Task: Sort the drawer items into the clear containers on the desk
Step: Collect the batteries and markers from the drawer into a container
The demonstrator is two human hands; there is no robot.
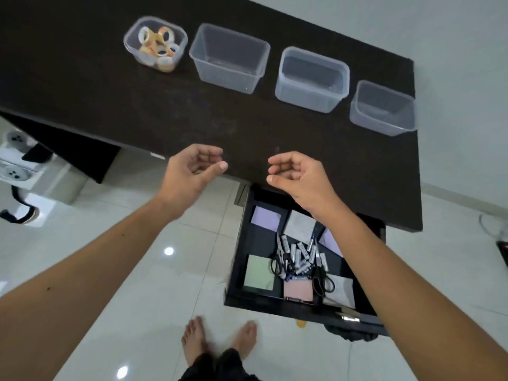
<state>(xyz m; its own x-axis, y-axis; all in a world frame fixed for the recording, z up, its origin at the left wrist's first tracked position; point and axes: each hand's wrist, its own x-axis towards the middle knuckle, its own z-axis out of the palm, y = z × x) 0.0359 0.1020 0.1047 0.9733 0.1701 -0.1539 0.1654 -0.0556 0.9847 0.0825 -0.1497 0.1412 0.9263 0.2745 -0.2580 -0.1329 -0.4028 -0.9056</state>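
I read this as a home, likely a study corner. A dark wood-grain desk stands on glossy white floor tiles against a plain pale wall. Bare feet on the tiles say domestic, not workplace. The open drawer holds stationery: sticky-note pads, scissors, batteries. White socket blocks with a black plug sit low at left.

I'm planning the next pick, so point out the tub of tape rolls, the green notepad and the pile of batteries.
tub of tape rolls (180, 55): head view, on its clear right wall.
green notepad (259, 272): head view, middle of its top sheet.
pile of batteries (301, 260): head view, on a battery mid-pile.
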